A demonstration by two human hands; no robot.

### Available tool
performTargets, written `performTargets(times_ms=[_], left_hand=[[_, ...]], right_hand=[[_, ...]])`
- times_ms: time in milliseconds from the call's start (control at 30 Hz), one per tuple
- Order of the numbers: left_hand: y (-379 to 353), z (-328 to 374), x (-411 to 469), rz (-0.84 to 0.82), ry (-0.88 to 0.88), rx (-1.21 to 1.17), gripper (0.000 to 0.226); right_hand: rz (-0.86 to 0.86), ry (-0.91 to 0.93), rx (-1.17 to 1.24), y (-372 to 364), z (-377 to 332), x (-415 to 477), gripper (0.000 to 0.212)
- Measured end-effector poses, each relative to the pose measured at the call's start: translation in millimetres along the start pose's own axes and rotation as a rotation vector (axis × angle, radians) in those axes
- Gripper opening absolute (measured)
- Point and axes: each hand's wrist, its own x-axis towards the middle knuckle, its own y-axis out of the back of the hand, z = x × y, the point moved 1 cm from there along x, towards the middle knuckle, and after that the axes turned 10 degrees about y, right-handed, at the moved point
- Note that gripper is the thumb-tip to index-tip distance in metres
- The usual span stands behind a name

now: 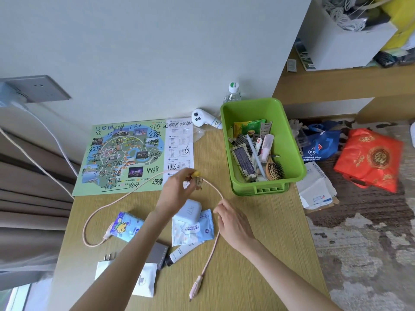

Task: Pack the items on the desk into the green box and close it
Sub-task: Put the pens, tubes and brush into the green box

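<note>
The open green box (289, 140) stands at the desk's far right, holding a hairbrush, pens, packets and a cable. My left hand (177, 191) pinches a pink cable (125, 196) at a small yellow charm, lifted above the desk. My right hand (231, 223) holds the same cable further along; its plug end (195, 286) hangs near the front edge. On the desk lie a blue tissue pack (128, 226), a pale charger block (189, 211), a baby wipes pack (195, 231), a white tube (182, 252), a grey case (159, 254) and a white plug adapter (105, 265).
A hand-marked map sheet (121, 158) and a white handheld controller (203, 118) lie at the back by the wall, with a water bottle (232, 93) behind the box. Red and blue bags (370, 158) sit on the carpet to the right. A curtain hangs on the left.
</note>
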Motion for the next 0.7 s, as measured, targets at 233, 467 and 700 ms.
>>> performTargets(times_ms=[233,467,700], left_hand=[[49.1,-7.4,-8.5,-0.042,0.278,-0.657,0.017],[79.3,-42.3,-36.9,-0.168,0.5,-1.06,0.023],[79.8,-78.4,-63.5,-0.266,0.643,-0.816,0.02]], right_hand=[[-0.039,0.028,0.044,-6.0,-31.7,38.6,0.025],[-0.216,0.118,-0.066,-37.4,-49.8,67.6,0.075],[-0.104,0.11,-0.064,-35.0,-41.1,75.8,0.067]])
